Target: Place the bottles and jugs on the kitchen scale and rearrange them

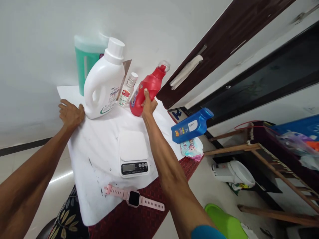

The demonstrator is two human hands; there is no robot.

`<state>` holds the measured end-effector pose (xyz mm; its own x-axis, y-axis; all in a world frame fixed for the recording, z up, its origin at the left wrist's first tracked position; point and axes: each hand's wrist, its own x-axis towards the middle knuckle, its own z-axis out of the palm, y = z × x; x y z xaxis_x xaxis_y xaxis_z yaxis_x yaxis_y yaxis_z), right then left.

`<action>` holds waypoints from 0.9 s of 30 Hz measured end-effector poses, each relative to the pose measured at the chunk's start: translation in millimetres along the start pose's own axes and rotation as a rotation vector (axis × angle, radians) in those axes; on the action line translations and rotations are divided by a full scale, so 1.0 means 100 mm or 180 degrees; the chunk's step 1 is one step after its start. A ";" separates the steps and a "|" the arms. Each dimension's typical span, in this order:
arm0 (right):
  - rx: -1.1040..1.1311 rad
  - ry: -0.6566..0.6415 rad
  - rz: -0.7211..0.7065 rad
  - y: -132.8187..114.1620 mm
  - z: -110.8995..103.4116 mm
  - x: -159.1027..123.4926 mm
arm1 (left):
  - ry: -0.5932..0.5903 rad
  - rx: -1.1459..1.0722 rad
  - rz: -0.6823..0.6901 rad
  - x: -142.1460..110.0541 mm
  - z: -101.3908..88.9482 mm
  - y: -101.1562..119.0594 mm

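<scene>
My right hand [149, 105] is wrapped around a red detergent bottle [154, 82] with a clear cap, which tilts to the right. My left hand [71, 114] lies at the left edge of the white cloth [97, 146], fingers apart, nothing in it. Close to its thumb stands a large white laundry detergent bottle [106, 83]. Between the white and red bottles is a small clear bottle [126, 91] with a white cap. A white digital kitchen scale [134, 146] sits in front of them, its platform bare. Nearer to me lies a pink-strapped smartwatch [134, 198].
Behind the white bottle stands a jug of green liquid [86, 63] against the wall. A blue bottle [189, 126] and a colourful plastic pack [191, 148] are at the right edge. On the floor side are a green basin [221, 220], a white bucket [233, 174] and a wooden frame [231, 150].
</scene>
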<state>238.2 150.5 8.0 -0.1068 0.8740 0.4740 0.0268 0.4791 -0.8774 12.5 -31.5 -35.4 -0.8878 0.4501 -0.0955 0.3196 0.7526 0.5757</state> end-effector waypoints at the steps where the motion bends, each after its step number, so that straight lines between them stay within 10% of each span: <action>1: 0.0015 0.0069 0.0149 0.02 -0.10 -0.01 | 0.0005 0.0003 -0.0003 0.00 0.00 0.00; 8: -0.0074 0.0689 0.0533 -0.02 -0.76 -0.29 | -0.0011 0.0095 0.0003 0.04 0.05 -0.02; 17: 0.0287 0.0746 0.0193 -0.88 -1.36 -0.99 | 0.0028 0.0149 0.0000 0.05 0.09 -0.01; 27: 0.0510 0.0200 0.0528 -1.33 -1.22 -1.56 | 0.0037 0.0210 -0.0083 0.07 0.09 0.01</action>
<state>372.2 -40.0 59.7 -0.0519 0.9454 0.3217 -0.1197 0.3139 -0.9419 9.6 -23.4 -43.4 -0.8999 0.4245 -0.1001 0.3170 0.7942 0.5184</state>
